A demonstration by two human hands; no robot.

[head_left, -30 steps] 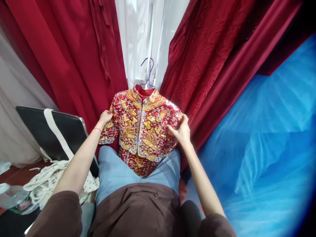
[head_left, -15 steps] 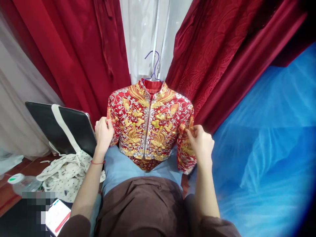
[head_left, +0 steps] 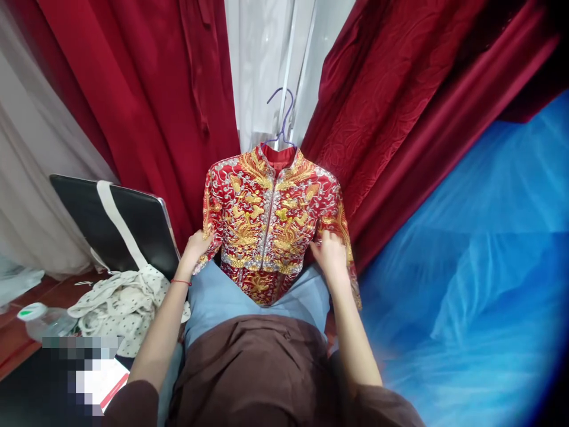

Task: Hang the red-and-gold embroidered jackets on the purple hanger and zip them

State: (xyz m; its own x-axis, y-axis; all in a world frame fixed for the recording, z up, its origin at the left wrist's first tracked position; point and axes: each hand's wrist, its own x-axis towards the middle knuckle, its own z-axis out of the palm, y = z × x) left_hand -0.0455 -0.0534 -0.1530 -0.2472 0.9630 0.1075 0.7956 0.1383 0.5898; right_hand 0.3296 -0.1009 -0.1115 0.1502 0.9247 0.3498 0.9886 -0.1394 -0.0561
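Observation:
A red jacket [head_left: 267, 207] with dense gold and silver embroidery hangs in front of me on a purple wire hanger [head_left: 287, 115], its stand collar at the top and its front closed down the middle. My left hand [head_left: 198, 244] is closed on the outer edge of the sleeve at the left. At the other sleeve, my right hand [head_left: 331, 252] has its fingers curled on the cloth near the jacket's side. Beneath the jacket hem, more red and gold embroidered cloth [head_left: 262, 286] shows between my knees.
Dark red curtains [head_left: 146, 107] frame a white panel behind the jacket. To the left are a black chair back [head_left: 120, 222], a spotted white cloth bag [head_left: 128, 305], a clear bottle [head_left: 47, 320] and a lit phone [head_left: 109, 382]. Blue tulle [head_left: 466, 284] fills the right side.
My right hand has moved left, from the sleeve's outer edge toward the jacket's side. My left hand has shifted slightly right and down. The jacket sits slightly further right in view.

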